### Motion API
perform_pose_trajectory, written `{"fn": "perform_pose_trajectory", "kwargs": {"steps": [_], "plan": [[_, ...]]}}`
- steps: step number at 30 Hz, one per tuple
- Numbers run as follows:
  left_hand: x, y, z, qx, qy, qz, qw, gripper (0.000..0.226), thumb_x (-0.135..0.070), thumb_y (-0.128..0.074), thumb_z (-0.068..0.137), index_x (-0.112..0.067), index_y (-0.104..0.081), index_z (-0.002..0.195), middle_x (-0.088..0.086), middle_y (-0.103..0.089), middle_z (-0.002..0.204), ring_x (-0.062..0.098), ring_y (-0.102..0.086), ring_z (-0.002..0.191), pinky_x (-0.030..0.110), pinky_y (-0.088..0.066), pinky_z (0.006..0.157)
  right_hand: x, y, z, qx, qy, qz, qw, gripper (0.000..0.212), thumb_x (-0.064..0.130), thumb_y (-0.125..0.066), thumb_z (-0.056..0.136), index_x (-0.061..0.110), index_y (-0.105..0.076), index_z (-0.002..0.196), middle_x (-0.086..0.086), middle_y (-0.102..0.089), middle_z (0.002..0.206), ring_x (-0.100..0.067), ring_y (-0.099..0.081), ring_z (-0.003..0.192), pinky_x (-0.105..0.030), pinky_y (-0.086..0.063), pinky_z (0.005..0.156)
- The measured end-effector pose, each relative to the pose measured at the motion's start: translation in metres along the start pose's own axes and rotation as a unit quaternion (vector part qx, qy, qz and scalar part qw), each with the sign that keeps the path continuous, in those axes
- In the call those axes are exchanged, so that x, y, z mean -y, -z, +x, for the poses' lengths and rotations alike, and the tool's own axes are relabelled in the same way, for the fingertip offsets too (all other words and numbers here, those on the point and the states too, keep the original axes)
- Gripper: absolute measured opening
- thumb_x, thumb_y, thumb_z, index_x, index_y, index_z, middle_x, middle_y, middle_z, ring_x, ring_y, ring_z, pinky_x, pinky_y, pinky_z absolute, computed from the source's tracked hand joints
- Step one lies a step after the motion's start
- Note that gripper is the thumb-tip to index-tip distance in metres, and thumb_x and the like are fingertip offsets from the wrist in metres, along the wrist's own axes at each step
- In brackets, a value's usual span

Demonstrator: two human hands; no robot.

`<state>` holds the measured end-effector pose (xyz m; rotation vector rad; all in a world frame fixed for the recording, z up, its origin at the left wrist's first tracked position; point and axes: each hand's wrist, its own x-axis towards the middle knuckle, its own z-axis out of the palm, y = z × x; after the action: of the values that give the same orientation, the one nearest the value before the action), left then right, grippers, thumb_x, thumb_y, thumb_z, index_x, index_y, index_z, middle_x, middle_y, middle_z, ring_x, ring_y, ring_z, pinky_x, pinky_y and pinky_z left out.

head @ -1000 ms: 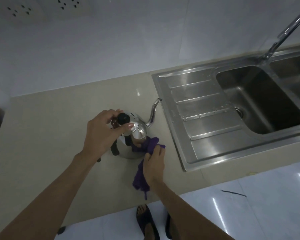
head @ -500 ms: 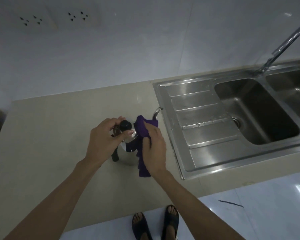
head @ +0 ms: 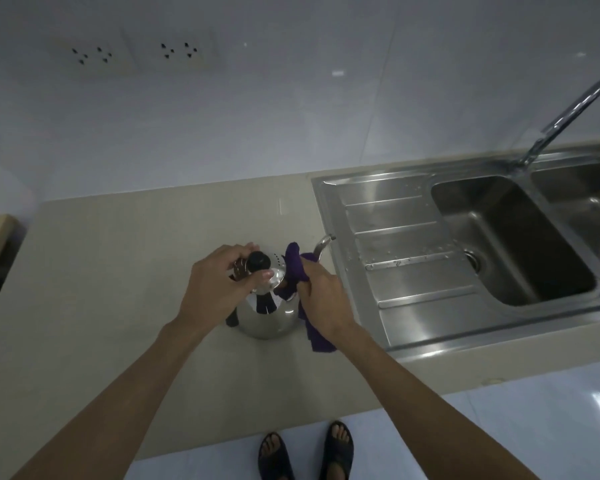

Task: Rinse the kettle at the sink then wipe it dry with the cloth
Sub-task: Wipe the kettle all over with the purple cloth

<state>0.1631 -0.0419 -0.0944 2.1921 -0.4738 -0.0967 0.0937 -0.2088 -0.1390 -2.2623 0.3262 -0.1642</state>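
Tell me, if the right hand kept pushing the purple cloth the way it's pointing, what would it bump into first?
Most likely the kettle itself: the right hand already presses the cloth against its upper side near the spout base, though exact depth is unclear.

A steel kettle (head: 269, 318) is steadied at its lid by the left hand (head: 219, 289) near the counter (head: 94, 306)'s right end, beside the sink (head: 413, 299); a purple cloth (head: 297, 271) is pressed against it by the right hand (head: 324, 299).
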Motion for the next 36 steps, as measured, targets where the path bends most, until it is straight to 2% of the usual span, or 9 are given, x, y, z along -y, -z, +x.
{"fn": "perform_pose_trajectory", "kwargs": {"steps": [5, 8, 11, 14, 19, 25, 28, 32, 36], "plan": [[0.005, 0.002, -0.002, 0.008, 0.018, -0.023, 1.0, 0.043, -0.024, -0.083, 0.074, -0.023, -0.07, 0.115, -0.012, -0.067, 0.113, -0.006, -0.06, 0.099, -0.002, -0.037, 0.087, 0.015, 0.04, 0.001, -0.134, 0.195, -0.258, 0.937, 0.047, 0.008, -0.063, 0.08, 0.016, -0.057, 0.126, -0.002, -0.055, 0.134, -0.032, -0.055, 0.096, -0.04, -0.05, 0.08], [0.004, 0.002, -0.001, 0.011, 0.018, -0.031, 0.999, 0.045, -0.029, -0.083, 0.072, -0.024, -0.07, 0.115, -0.015, -0.067, 0.113, -0.016, -0.058, 0.099, -0.002, -0.037, 0.086, -0.007, 0.032, 0.006, -0.058, 0.213, -0.457, 0.861, 0.051, 0.004, -0.07, 0.07, 0.014, -0.06, 0.119, -0.004, -0.052, 0.135, -0.039, -0.051, 0.1, -0.045, -0.05, 0.076], [0.004, 0.004, -0.001, 0.018, 0.015, -0.034, 0.999, 0.046, -0.028, -0.083, 0.073, -0.023, -0.07, 0.116, -0.015, -0.066, 0.112, -0.024, -0.054, 0.095, -0.004, -0.036, 0.084, -0.019, 0.034, 0.008, -0.005, 0.27, -0.523, 0.809, 0.048, 0.001, -0.068, 0.069, 0.013, -0.061, 0.116, -0.002, -0.053, 0.132, -0.038, -0.045, 0.098, -0.042, -0.049, 0.072], [0.006, 0.003, 0.0, 0.018, 0.02, -0.046, 0.999, 0.043, -0.025, -0.084, 0.073, -0.022, -0.071, 0.114, -0.014, -0.067, 0.113, -0.023, -0.055, 0.093, -0.004, -0.037, 0.083, -0.017, 0.047, 0.01, -0.061, 0.257, -0.502, 0.824, 0.052, 0.001, -0.053, 0.072, 0.017, -0.059, 0.122, -0.001, -0.051, 0.138, -0.037, -0.055, 0.099, -0.043, -0.049, 0.073], [0.005, 0.002, 0.001, 0.019, 0.018, -0.049, 0.998, 0.04, -0.023, -0.083, 0.074, -0.02, -0.071, 0.111, -0.014, -0.066, 0.114, -0.027, -0.053, 0.094, -0.005, -0.036, 0.083, -0.015, 0.022, 0.007, -0.029, 0.249, -0.513, 0.821, 0.049, -0.001, -0.07, 0.066, 0.009, -0.064, 0.114, -0.005, -0.058, 0.127, -0.032, -0.053, 0.084, -0.038, -0.05, 0.066], [0.007, 0.001, 0.001, 0.013, 0.017, -0.051, 0.998, 0.036, -0.025, -0.084, 0.072, -0.021, -0.072, 0.105, -0.015, -0.067, 0.114, -0.024, -0.054, 0.098, -0.003, -0.037, 0.085, -0.025, 0.034, 0.012, -0.109, 0.247, -0.474, 0.838, 0.053, -0.002, -0.06, 0.074, 0.01, -0.055, 0.125, -0.01, -0.045, 0.134, -0.033, -0.05, 0.09, -0.04, -0.05, 0.069], [0.007, 0.001, 0.001, 0.016, 0.013, -0.041, 0.999, 0.038, -0.027, -0.084, 0.072, -0.019, -0.072, 0.107, -0.015, -0.066, 0.113, -0.026, -0.052, 0.098, -0.005, -0.035, 0.085, -0.035, 0.007, 0.007, -0.064, 0.263, -0.49, 0.829, 0.054, -0.001, -0.068, 0.066, 0.008, -0.061, 0.119, -0.009, -0.048, 0.13, -0.034, -0.049, 0.097, -0.04, -0.051, 0.076], [0.007, -0.001, -0.001, 0.008, 0.008, -0.026, 1.0, 0.039, -0.028, -0.083, 0.072, -0.015, -0.072, 0.107, -0.014, -0.066, 0.11, -0.027, -0.052, 0.095, -0.005, -0.035, 0.083, -0.04, -0.007, 0.005, -0.042, 0.209, -0.436, 0.875, 0.062, 0.002, -0.085, 0.051, 0.009, -0.066, 0.11, -0.006, -0.052, 0.125, -0.033, -0.058, 0.096, -0.041, -0.055, 0.076], [0.005, -0.001, -0.001, 0.007, 0.003, -0.023, 1.0, 0.037, -0.03, -0.083, 0.073, -0.019, -0.072, 0.106, -0.009, -0.069, 0.109, -0.022, -0.054, 0.094, -0.004, -0.035, 0.082, -0.045, -0.022, 0.002, -0.074, 0.17, -0.353, 0.917, 0.059, 0.0, -0.08, 0.062, 0.01, -0.061, 0.117, -0.003, -0.047, 0.124, -0.03, -0.051, 0.094, -0.038, -0.054, 0.073]]}}
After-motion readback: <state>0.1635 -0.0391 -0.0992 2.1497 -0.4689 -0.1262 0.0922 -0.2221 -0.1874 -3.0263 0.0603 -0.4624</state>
